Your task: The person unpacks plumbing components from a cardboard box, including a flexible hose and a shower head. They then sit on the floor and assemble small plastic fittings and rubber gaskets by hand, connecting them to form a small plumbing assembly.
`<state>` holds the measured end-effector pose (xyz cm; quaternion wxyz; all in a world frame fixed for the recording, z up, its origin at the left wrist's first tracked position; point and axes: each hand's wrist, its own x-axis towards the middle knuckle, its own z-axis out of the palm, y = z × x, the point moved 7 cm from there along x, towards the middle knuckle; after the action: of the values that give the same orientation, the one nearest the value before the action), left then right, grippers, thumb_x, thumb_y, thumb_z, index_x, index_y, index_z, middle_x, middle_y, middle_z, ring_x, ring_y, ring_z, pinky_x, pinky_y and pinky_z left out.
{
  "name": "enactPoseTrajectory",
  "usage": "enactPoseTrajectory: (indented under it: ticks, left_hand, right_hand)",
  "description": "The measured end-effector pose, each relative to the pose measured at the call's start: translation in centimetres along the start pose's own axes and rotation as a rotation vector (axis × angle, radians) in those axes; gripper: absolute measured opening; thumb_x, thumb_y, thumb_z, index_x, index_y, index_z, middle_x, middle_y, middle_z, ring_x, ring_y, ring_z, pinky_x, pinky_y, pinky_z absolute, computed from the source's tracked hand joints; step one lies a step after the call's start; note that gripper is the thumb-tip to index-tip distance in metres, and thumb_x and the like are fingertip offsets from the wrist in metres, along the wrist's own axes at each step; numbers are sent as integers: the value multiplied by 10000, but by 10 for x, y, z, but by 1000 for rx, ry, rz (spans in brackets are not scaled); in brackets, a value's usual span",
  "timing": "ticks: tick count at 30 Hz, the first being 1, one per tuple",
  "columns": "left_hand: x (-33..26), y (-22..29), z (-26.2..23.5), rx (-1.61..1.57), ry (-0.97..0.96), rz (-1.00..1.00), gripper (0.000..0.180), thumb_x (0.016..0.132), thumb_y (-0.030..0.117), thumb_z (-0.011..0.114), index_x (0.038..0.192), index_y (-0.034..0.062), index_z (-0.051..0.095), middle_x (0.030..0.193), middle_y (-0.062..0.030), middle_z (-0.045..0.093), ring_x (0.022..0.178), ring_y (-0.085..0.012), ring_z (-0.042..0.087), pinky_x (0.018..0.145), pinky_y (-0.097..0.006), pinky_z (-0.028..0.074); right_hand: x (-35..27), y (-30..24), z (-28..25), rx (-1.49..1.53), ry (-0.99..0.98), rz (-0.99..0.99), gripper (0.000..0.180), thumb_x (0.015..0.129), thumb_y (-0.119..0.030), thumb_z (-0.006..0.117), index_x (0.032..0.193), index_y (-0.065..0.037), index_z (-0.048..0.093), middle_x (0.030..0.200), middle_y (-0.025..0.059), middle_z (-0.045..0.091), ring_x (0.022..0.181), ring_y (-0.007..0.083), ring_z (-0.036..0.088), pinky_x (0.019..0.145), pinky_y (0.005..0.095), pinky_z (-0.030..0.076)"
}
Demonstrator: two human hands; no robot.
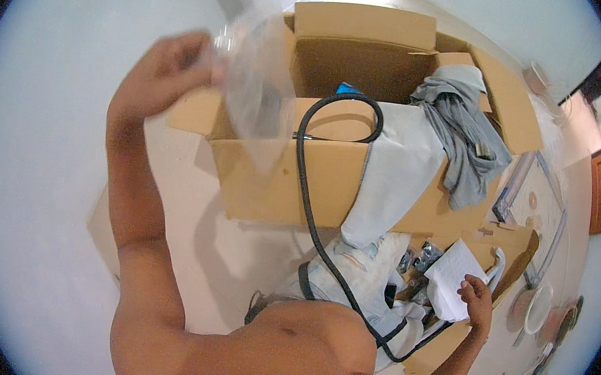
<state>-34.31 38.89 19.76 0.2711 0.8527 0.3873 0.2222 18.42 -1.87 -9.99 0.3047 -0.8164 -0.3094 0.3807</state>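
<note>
Pale flooring (236, 254) carries an open brown cardboard box (330, 183). Left hand (170, 74) pinches a clear crumpled plastic bag (256, 89) raised beside the box; right hand (476, 297) grips a white paper sheet (451, 278) low down.

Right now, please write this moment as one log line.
left hand: raised, holds clear plastic bag | right hand: holds white paper | open cardboard box: black hose and grey cloth hang over rim
</note>
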Motion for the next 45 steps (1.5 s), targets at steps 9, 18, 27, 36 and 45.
enactPoseTrajectory:
  ticks: [9, 18, 27, 36, 45]
  left_hand:
    - [116, 48, 28, 137, 112, 357, 288, 965, 276, 592, 1077, 13, 634, 1022, -71, 685, 865, -135, 603, 810, -291, 489]
    - [221, -61, 136, 705, -222, 145, 265, 936, 236, 612, 1078, 13, 609, 1037, -211, 677, 966, -316, 682, 806, -398, 513]
    - [125, -19, 209, 332, 120, 334, 320, 935, 234, 631, 1150, 2, 585, 1266, -198, 569, 1184, -350, 539, 997, -417, 419]
    - [59, 42, 244, 314, 100, 451, 159, 931, 136, 603, 1026, 8, 607, 1284, -201, 552, 1240, -348, 505, 1040, -429, 395]
    - [2, -33, 208, 605, 389, 206, 308, 780, 135, 700, 1059, 36, 617, 1257, -210, 535, 1225, -394, 459, 1058, -468, 351]
  right_hand:
    - [-73, 47, 11, 138, 184, 55, 416, 927, -285, 624, 1191, 36, 611, 1020, 124, 691, 902, 187, 647, 821, 325, 512]
    - [-180, 141, 40, 309, 347, 280, 364, 920, -287, 632, 1078, 41, 651, 993, 103, 690, 884, 174, 627, 819, 318, 494]
    - [-190, 298, 91, 239, 742, 623, 432, 830, -363, 700, 977, 42, 666, 866, 143, 681, 777, 189, 647, 663, 317, 496]
    - [-119, 333, 91, 104, 788, 682, 479, 889, -403, 598, 938, 69, 662, 831, 234, 670, 774, 312, 668, 714, 425, 515]
    - [-145, 166, 8, 502, 892, 206, 335, 973, -326, 574, 1176, -60, 591, 661, -43, 477, 512, 51, 414, 443, 227, 341]
